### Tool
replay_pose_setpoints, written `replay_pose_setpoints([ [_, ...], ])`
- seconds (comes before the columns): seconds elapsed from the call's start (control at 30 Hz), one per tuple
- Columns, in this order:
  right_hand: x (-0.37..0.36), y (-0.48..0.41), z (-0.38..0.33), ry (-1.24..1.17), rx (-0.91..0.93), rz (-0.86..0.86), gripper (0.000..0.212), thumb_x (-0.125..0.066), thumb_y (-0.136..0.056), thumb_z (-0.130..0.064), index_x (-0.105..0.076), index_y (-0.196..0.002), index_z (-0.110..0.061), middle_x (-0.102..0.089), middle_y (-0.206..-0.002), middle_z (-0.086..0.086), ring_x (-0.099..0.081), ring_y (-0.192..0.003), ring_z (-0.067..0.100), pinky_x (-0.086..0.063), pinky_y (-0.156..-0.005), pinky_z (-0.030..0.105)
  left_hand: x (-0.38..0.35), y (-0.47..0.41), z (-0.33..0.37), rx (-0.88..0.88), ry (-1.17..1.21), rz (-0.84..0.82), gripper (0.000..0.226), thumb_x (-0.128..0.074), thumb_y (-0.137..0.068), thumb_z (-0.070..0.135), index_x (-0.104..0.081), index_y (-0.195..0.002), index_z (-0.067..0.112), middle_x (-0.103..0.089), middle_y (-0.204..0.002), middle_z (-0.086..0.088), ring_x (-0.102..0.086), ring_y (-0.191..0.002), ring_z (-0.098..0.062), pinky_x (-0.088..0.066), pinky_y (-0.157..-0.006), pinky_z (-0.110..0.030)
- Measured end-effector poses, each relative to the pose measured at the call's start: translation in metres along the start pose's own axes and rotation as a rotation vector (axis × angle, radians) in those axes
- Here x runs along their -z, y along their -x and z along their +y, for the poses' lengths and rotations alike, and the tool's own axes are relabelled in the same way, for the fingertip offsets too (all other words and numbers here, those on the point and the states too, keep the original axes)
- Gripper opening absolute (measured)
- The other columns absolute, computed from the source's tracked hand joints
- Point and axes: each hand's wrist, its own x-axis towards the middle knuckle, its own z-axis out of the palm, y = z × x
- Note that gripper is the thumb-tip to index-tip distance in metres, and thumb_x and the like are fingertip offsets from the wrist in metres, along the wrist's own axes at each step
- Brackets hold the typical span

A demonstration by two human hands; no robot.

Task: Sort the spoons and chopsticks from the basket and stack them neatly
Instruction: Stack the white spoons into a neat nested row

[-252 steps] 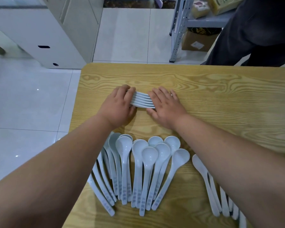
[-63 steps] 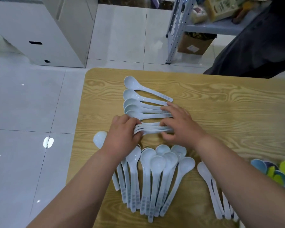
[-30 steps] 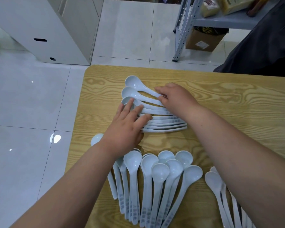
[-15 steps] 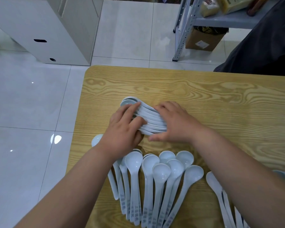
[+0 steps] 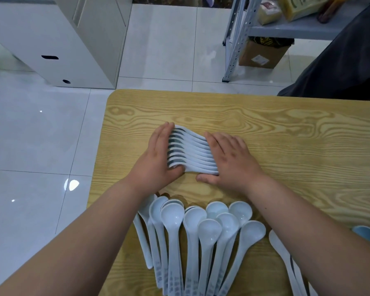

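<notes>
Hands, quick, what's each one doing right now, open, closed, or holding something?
Left hand: open, straight fingers pressing the bowl end of the spoon stack.
Right hand: open, flat over the stack's handle end.

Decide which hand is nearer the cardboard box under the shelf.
Right. The right hand presses the handle end of the spoon stack, on the side toward the cardboard box; the left hand presses the bowl end, farther off.

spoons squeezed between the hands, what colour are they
The stacked spoons are plain pale bluish white, clearest in the head view.
</notes>
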Motion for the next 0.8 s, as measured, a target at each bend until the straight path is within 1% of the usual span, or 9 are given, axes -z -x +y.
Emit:
replay_pose_setpoints([
  [0.07,-0.003,-0.003,0.005,-0.018,0.007,0.083,0.105,-0.039,-0.075,-0.083,-0.033,-0.152,-0.013,-0.043,-0.147,0.008,-0.032,-0.137,0.025,-0.018,-0.116,0.044,0.002,-0.004,-0.005,-0.060,0.009,0.024,0.097,-0.083,-0.074,0.026,-0.027,-0.152,0.008,-0.030,-0.154,-0.011,-0.026,-0.144,-0.016,-0.015,-0.110,-0.002],
  [0.1,-0.004,-0.004,0.007,-0.024,0.016,0.112,0.101,-0.041,-0.075,-0.082,-0.038,-0.148,-0.012,-0.047,-0.143,0.008,-0.037,-0.134,0.026,-0.022,-0.115,0.045,0.004,-0.007,-0.009,-0.091,0.014,0.028,0.095,-0.082,-0.073,0.029,-0.029,-0.149,0.007,-0.033,-0.150,-0.010,-0.029,-0.141,-0.017,-0.018,-0.111,-0.004],
  [0.17,-0.005,-0.007,0.008,-0.025,0.029,0.143,0.097,-0.042,-0.076,-0.080,-0.043,-0.145,-0.012,-0.050,-0.139,0.008,-0.042,-0.131,0.028,-0.027,-0.114,0.048,0.008,-0.011,-0.015,-0.131,0.023,-0.031,0.099,-0.082,-0.073,0.030,-0.024,-0.150,0.009,-0.029,-0.151,-0.004,-0.030,-0.143,-0.018,-0.023,-0.114,-0.011],
  [0.27,-0.006,-0.012,0.006,-0.021,0.011,0.146,0.096,-0.043,-0.077,-0.079,-0.041,-0.146,-0.012,-0.049,-0.141,0.008,-0.041,-0.134,0.029,-0.028,-0.116,0.051,0.013,-0.020,-0.027,-0.200,-0.063,-0.104,0.105,-0.074,-0.077,0.037,-0.012,-0.157,0.009,-0.025,-0.157,-0.008,-0.028,-0.146,-0.020,-0.026,-0.119,-0.026],
  [0.37,-0.005,-0.014,0.010,-0.039,0.047,0.144,0.094,-0.048,-0.075,-0.069,-0.041,-0.148,-0.011,-0.048,-0.142,0.009,-0.042,-0.135,0.031,-0.025,-0.118,0.048,0.016,-0.028,-0.035,-0.239,-0.128,-0.076,0.102,-0.069,-0.077,0.045,-0.018,-0.157,0.008,-0.033,-0.151,-0.013,-0.035,-0.140,-0.023,-0.032,-0.116,-0.034],
  [0.47,-0.003,-0.011,0.019,-0.056,0.091,0.136,0.093,-0.051,-0.075,-0.064,-0.039,-0.150,-0.012,-0.046,-0.146,0.007,-0.038,-0.139,0.028,-0.017,-0.121,0.041,0.014,-0.027,-0.040,-0.266,-0.152,-0.060,0.099,-0.072,-0.075,0.041,-0.024,-0.154,0.007,-0.037,-0.148,-0.015,-0.039,-0.137,-0.026,-0.039,-0.112,-0.042],
  [0.53,-0.005,-0.009,0.026,-0.096,0.075,0.165,0.091,-0.053,-0.075,-0.067,-0.043,-0.147,-0.014,-0.048,-0.145,0.008,-0.039,-0.138,0.027,-0.016,-0.120,0.038,0.013,-0.027,-0.041,-0.283,-0.155,-0.052,0.097,-0.074,-0.074,0.037,-0.027,-0.153,0.006,-0.038,-0.148,-0.015,-0.040,-0.137,-0.027,-0.040,-0.111,-0.044],
  [0.63,-0.011,-0.007,0.032,-0.145,0.052,0.217,0.090,-0.054,-0.076,-0.073,-0.048,-0.144,-0.015,-0.051,-0.143,0.010,-0.041,-0.137,0.028,-0.023,-0.118,0.040,0.012,-0.028,-0.042,-0.303,-0.151,-0.040,0.095,-0.076,-0.075,0.032,-0.030,-0.152,0.002,-0.040,-0.147,-0.016,-0.040,-0.138,-0.028,-0.039,-0.111,-0.046],
  [0.8,-0.018,-0.007,0.034,-0.100,0.092,0.225,0.092,-0.045,-0.085,-0.077,-0.043,-0.150,-0.011,-0.048,-0.145,0.010,-0.039,-0.138,0.028,-0.024,-0.120,0.045,0.012,-0.028,-0.040,-0.315,-0.150,-0.025,0.092,-0.070,-0.077,0.034,-0.029,-0.152,-0.001,-0.039,-0.148,-0.017,-0.039,-0.139,-0.029,-0.039,-0.112,-0.045],
])
